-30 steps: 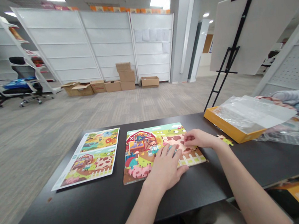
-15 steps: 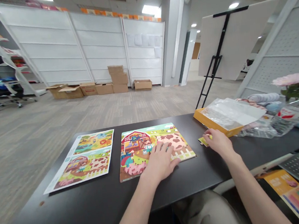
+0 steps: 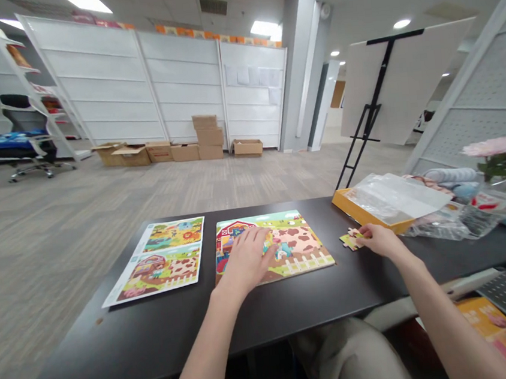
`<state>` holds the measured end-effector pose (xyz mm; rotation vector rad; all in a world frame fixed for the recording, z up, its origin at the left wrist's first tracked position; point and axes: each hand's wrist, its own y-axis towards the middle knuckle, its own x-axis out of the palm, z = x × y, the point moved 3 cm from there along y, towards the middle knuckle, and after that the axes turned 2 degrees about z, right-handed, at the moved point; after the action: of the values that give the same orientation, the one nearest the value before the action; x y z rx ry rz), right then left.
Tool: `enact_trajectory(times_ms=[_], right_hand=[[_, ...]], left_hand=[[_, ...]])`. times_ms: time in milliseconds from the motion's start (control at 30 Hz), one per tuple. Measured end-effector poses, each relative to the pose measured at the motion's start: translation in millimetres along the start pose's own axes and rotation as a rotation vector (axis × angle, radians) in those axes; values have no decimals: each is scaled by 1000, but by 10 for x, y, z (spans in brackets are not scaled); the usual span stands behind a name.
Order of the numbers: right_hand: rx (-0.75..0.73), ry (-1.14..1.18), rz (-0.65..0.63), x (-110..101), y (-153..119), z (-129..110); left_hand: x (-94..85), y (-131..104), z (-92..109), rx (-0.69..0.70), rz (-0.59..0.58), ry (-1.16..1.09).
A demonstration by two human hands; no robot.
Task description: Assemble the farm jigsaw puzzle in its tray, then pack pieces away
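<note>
A farm picture puzzle (image 3: 301,241) with a red barn, a spotted cow and a white fence lies on the black table (image 3: 160,338). My left hand (image 3: 248,261) rests over its left part with fingers spread, hiding some of the picture. To the right of the puzzle, my right hand (image 3: 378,240) pinches the edge of a small yellow-green puzzle piece (image 3: 351,239) at the table top. A printed sheet (image 3: 163,259) showing two pictures, one of them the same farm scene, lies left of the puzzle.
An orange box (image 3: 364,211) with clear plastic wrap stands at the right back of the table. Beside it are plastic bags (image 3: 442,224), rolled cloths and pink flowers (image 3: 493,147). An easel with a white board stands beyond the table; cardboard boxes (image 3: 206,137) line the far shelves.
My left hand has moved left across the puzzle, uncovering the fence and cow. My right hand has shifted to the right edge of the piece, which shows more. The view has tilted slightly.
</note>
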<state>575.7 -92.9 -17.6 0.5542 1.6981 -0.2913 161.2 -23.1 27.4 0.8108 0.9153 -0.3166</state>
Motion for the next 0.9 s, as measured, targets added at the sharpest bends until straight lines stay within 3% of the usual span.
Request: enact_trajectory(times_ms=[200, 367, 467, 567, 633, 733, 800, 900], right_hand=[[32, -80, 9, 40, 63, 101], [59, -57, 14, -48, 48, 37], [77, -84, 97, -170, -7, -100], [25, 32, 206, -258, -67, -373], [-99, 265, 210, -265, -88, -658], [-400, 606, 55, -212, -103, -1217], [-555, 653, -11, -162, -105, -1571], [-628, 692, -96, -46, -80, -1932]], left_hand=[[-227, -136, -412, -128, 45, 48], [-276, -209, -482, -134, 64, 60], [-294, -212, -452, -146, 70, 53], [-289, -197, -400, -170, 47, 60], [-265, -182, -363, -175, 20, 59], [-209, -155, -322, -172, -29, 5], [-168, -131, -312, -178, -57, -49], [-109, -85, -309, -208, -73, -102]])
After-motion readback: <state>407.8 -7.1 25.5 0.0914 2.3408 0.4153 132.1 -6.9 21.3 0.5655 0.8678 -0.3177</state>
